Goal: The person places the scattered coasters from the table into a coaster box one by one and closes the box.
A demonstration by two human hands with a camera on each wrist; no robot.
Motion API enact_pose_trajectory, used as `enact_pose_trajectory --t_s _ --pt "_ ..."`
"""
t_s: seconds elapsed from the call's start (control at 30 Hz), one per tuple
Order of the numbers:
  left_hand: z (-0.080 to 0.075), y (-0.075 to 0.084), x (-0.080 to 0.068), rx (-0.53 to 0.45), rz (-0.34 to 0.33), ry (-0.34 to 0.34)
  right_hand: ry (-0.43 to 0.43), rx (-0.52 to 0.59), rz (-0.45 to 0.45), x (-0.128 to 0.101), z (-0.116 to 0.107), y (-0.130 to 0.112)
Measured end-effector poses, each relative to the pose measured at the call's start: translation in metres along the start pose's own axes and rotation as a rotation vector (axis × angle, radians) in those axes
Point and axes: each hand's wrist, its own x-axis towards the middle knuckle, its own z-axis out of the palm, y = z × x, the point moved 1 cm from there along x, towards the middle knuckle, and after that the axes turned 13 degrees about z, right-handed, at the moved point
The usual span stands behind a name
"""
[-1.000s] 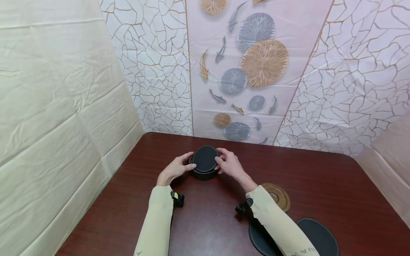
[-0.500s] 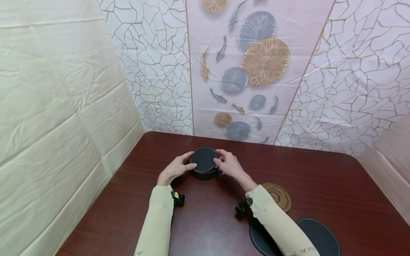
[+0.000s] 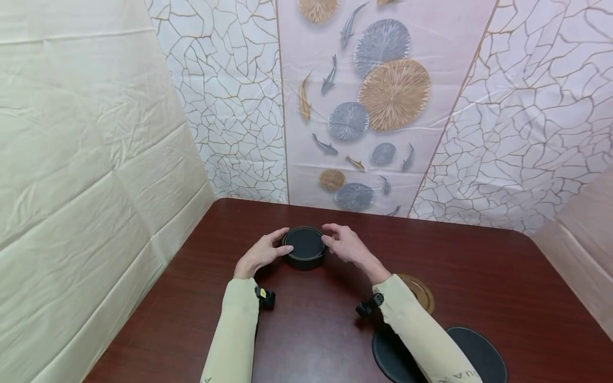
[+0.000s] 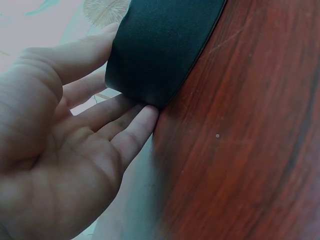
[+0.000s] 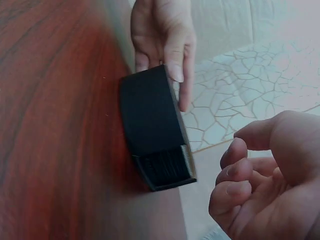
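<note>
A round black holder (image 3: 304, 248) full of black coasters sits on the dark red-brown wooden surface (image 3: 479, 276), toward the far side and near the patterned wall. It has a gap in its side, and the right wrist view shows the stacked edges of the coasters through that gap.

The left hand (image 3: 262, 254) rests against the left side of the holder. Its fingers (image 4: 131, 131) are mostly straight and touch the holder's wall, with the thumb lying along the top edge. The right hand (image 3: 346, 243) is just beside the holder on the right, not touching it. Its fingers (image 5: 231, 172) are loosely curled and hold nothing.

Closer to the person, a round tan coaster (image 3: 419, 291) is half hidden behind the right sleeve. Two flat black round mats (image 3: 474, 355) lie at the bottom edge; one is partly covered by the arm, and both are cut off by the frame. There are a few letters on the sleeves, but they are too small and cut off to read. A small black clip sits on each wrist.

The wall behind shows a cracked white pattern and a pink panel (image 3: 378, 96) with grey fish and round leaf shapes. Creased cream cloth (image 3: 86, 159) hangs on the left side.
</note>
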Motion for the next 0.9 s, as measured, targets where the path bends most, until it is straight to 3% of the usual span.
enact_pose_trajectory --t_s 0.37,0.9 --pt "-0.003 0.000 -0.001 -0.011 0.013 -0.009 -0.041 -0.134 -0.095 -0.029 -0.024 0.013" --pt "0.000 -0.001 -0.002 -0.024 0.020 -0.016 -0.019 -0.302 -0.191 -0.062 -0.066 0.044"
